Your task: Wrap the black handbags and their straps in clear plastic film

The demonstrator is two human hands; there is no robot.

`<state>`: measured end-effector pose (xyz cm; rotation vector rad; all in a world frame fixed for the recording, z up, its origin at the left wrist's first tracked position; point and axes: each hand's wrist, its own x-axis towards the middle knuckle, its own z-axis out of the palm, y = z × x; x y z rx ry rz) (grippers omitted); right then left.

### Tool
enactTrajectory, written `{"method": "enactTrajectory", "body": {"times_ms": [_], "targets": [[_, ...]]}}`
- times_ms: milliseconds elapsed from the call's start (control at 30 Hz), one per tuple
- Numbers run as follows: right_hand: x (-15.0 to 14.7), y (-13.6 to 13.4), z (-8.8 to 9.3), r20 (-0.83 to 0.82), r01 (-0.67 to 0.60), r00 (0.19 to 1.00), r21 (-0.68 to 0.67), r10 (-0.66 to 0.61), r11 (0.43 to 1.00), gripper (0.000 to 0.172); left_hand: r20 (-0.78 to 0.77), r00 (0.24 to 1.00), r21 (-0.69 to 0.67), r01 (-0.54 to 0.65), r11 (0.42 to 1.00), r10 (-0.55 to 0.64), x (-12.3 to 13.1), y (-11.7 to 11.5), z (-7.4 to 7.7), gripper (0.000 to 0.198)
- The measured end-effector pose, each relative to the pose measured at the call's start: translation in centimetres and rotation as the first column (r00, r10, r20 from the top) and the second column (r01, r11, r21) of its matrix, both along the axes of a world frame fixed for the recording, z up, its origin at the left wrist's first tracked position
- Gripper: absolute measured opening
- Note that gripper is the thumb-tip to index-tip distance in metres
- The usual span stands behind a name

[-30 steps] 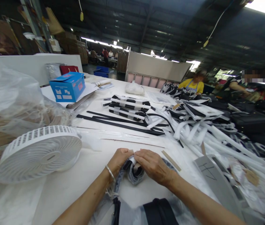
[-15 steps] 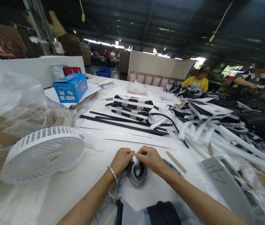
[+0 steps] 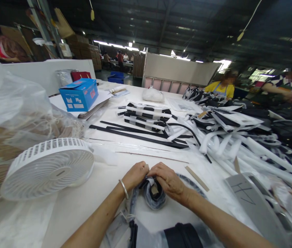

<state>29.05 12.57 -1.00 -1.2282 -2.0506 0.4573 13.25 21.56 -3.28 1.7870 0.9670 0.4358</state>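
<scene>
Evidently, I have the fingers (image 3: 157,168) of my left hand (image 3: 135,174) and right hand (image 3: 170,182) closed on the upper edge of the round black-and-grey plastic-wrapped roll (image 3: 156,204), probably against uncoiling, on or just above the white tabletop (image 3: 80,203).

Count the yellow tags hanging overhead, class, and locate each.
2: the left tag hangs at upper left, the right tag at upper right. More may be hidden in the dark.
</scene>
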Motion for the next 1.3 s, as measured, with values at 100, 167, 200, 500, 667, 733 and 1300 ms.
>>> {"method": "enactTrajectory", "body": {"times_ms": [100, 167, 200, 500, 667, 733, 1300], "targets": [[1.1, -0.6, 1.5, -0.047, -0.062, 0.997, -0.153, 0.055, 0.986, 0.049, -0.001, 1.000, -0.011, 0.000, 1.000, 0.000, 0.0, 0.1, 0.1, 0.020], [1.6, -1.3, 2.4, -0.022, -0.096, 0.995, -0.219, 0.094, 0.971, 0.055, 0.007, 1.000, -0.036, -0.001, 0.999, 0.001, 0.0, 0.1, 0.0, 0.020], [1.7, -1.7, 2.8, 0.013, -0.115, 0.993, -0.241, 0.121, 0.964, 0.058, 0.017, 1.000, -0.056, -0.001, 0.998, 0.002, 0.0, 0.1, -0.1, 0.019], [0.6, -2.6, 1.6, 0.308, -0.085, 0.948, 0.000, 0.081, 0.996, 0.051, 0.192, 0.981, -0.348, 0.049, 0.936, 0.020, -0.2, -0.3, -0.8, 0.018], [-0.2, -2.1, 1.0, 0.353, -0.121, 0.935, 0.275, 0.017, 0.954, 0.024, 0.246, 0.968, -0.398, 0.059, 0.915, 0.045, -0.2, -0.4, -0.7, 0.022], [-0.3, -2.2, 1.0, 0.381, -0.147, 0.925, 0.350, 0.003, 0.925, 0.020, 0.250, 0.967, -0.404, 0.056, 0.913, 0.051, -0.1, -0.4, -0.7, 0.024], [0.3, -1.4, -0.6, 0.086, 0.123, 0.989, -0.015, -0.121, 0.992, 0.010, 0.200, 0.975, -0.349, 0.159, 0.924, -0.092, -0.7, -0.4, -0.1, 0.041]]}}
